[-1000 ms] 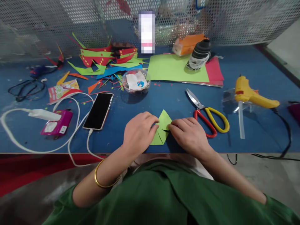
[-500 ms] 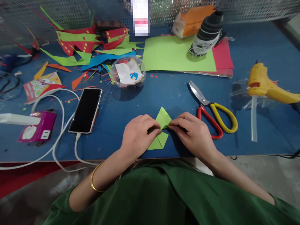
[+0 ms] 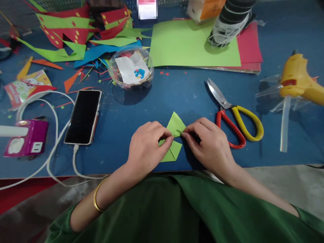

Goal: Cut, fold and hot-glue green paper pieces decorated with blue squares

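Observation:
Both hands pinch a small piece of green paper [image 3: 175, 123] with a pointed top, just above the table's front edge. My left hand [image 3: 150, 144] has thumb and forefinger closed on its left side. At its right corner, the fingertips of my right hand [image 3: 209, 141] are pressed together on the edge. Below it lies a folded green paper piece [image 3: 174, 151] with crease lines, partly covered by my left hand. Scissors [image 3: 227, 109] with one red and one yellow handle lie open to the right of my right hand.
A phone [image 3: 83, 117] with a white cable lies left, near a purple box [image 3: 27, 137]. A clear bowl [image 3: 131, 82] of scraps stands behind my hands. Green sheets [image 3: 182, 44] bear a thread cone [image 3: 229, 27]. A yellow glue gun [image 3: 295, 76] lies right. Red-and-green paper shapes [image 3: 63, 28] stand back left.
The camera view has shifted slightly down and closer to the table. Both hands keep their pinch on the green paper, whose lower edge near the right fingertips now appears turned up a little.

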A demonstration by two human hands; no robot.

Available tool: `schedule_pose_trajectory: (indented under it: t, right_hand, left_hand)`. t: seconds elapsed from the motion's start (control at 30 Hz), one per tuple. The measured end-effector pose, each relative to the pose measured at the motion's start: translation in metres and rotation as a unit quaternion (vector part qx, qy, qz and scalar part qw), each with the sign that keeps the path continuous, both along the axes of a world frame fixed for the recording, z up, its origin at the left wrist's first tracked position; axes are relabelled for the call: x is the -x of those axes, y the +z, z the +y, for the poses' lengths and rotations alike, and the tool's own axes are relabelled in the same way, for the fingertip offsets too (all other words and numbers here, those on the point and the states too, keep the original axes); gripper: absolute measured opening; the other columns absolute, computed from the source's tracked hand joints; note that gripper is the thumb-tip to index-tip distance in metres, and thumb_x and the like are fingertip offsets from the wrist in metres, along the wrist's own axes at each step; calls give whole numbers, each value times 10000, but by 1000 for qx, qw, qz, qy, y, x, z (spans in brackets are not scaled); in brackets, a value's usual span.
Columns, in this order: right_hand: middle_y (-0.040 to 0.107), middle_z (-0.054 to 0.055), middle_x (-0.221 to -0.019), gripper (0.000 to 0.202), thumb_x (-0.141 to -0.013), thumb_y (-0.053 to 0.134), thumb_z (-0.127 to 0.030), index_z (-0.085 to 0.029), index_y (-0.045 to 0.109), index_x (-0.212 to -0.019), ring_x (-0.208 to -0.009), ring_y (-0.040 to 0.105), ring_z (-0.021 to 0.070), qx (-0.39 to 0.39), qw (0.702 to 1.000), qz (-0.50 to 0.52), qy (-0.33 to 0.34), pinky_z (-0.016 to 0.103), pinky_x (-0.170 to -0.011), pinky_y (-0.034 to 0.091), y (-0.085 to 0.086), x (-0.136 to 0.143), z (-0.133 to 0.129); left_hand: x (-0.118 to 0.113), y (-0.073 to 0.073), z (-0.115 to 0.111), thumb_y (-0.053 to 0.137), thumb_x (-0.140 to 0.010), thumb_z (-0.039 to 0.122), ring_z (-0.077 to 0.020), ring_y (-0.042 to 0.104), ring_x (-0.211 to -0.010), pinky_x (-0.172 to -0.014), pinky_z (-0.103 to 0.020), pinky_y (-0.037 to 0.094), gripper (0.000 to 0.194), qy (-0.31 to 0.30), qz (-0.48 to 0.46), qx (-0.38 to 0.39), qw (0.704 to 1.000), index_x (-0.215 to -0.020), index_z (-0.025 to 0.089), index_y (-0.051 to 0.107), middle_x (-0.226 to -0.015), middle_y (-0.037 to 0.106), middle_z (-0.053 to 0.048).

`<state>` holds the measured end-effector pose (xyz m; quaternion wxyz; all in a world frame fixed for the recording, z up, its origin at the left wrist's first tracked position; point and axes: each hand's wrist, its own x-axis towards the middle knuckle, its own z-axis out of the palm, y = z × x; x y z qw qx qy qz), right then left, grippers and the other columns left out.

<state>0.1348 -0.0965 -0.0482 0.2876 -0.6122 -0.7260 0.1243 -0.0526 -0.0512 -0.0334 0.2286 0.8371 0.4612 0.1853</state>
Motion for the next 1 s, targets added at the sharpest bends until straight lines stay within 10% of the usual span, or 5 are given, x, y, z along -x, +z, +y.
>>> schedule_pose_trajectory:
  t: [0.27,1.0]
  right_hand:
    - [662,27,-860,116,-950,581,-165,-224,657,-886,-792,638,167,8,993,99,-58,320,-721,513,9,-12,-7]
    - [623,45,-798,129,-928,590,-222,-188,634,-812,-716,577,188,28,998,-35,-44,322,-619,400,6,4,-3]
  left_hand:
    - [-2,1,-1,657,-856,152,-162,582,-748,-662,-309,400,131,8,4,2,1000,-735,198,678,-763,658,3]
    - [-1,1,0,630,-889,169,-167,595,-766,-674,-316,426,139,13,7,-13,1000,-757,203,659,-779,667,-4]
